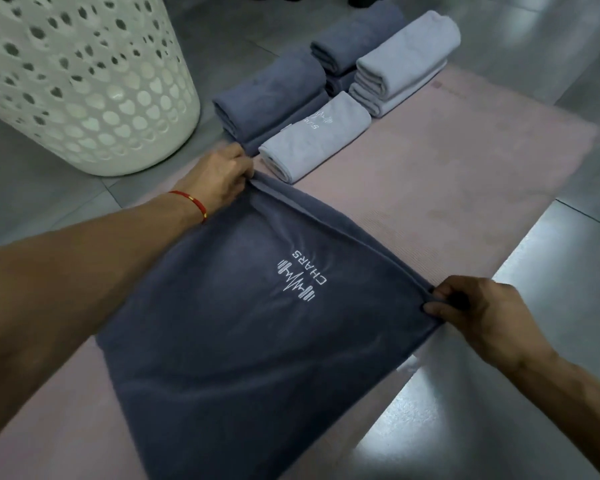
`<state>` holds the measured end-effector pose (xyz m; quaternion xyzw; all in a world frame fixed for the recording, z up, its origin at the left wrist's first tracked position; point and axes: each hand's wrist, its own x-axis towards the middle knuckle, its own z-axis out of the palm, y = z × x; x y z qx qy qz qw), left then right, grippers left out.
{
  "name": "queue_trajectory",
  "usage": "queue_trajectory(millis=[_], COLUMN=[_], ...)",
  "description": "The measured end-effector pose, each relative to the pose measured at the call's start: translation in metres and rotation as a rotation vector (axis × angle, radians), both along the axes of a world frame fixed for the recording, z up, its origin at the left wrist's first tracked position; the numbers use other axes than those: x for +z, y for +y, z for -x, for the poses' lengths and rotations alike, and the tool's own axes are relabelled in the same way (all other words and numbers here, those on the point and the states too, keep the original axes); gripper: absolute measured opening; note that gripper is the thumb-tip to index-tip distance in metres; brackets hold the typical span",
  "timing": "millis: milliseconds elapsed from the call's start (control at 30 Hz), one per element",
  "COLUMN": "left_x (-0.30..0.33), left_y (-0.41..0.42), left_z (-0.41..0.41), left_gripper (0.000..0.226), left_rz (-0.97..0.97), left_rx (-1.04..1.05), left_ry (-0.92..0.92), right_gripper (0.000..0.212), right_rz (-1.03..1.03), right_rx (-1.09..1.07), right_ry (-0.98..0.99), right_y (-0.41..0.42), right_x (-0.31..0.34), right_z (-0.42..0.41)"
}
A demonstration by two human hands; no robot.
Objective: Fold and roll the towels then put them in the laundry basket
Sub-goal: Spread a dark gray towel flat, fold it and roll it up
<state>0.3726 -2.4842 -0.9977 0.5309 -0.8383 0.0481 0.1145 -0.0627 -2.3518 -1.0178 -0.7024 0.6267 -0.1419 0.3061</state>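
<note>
the left hand [219,174] and right hand [471,306] each pinch a far corner of the dark blue towel [250,323], stretched flat over the pink mat [447,174] on the floor; folded towels [326,98] lie beyond, beside the white laundry basket [84,84]

- A mat [465,174] lies on the floor [568,306], running from near to far.
- A spread towel [222,341] lies on the mat's near part.
- The left hand [219,174] pinches the towel's far left corner; the right hand [482,313] pinches its far right corner.
- A laundry basket [84,81] stands on the floor at far left, beside the mat.
- Folded towels [343,91] lie in stacks beyond the spread towel, right of the basket.
- One folded towel [312,140] lies nearest, just beyond the left hand.
</note>
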Motion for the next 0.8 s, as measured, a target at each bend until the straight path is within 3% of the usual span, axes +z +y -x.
queue_trajectory(millis=[200, 500, 800], left_x=[0.091, 0.231, 0.31], left_y=[0.095, 0.27, 0.396], left_z=[-0.06, -0.149, -0.187], left_gripper=[0.017, 0.015, 0.013], left_rz=[0.109, 0.25, 0.448], left_rx=[0.184, 0.557, 0.979], left_ry=[0.013, 0.043, 0.383], right_gripper=[0.018, 0.012, 0.009], right_rz=[0.222, 0.553, 0.727], right_rx=[0.021, 0.281, 0.513], right_ry=[0.01, -0.15, -0.261], right_y=[-0.01, -0.079, -0.07], right_x=[0.081, 0.223, 0.356], right_z=[-0.029, -0.154, -0.28])
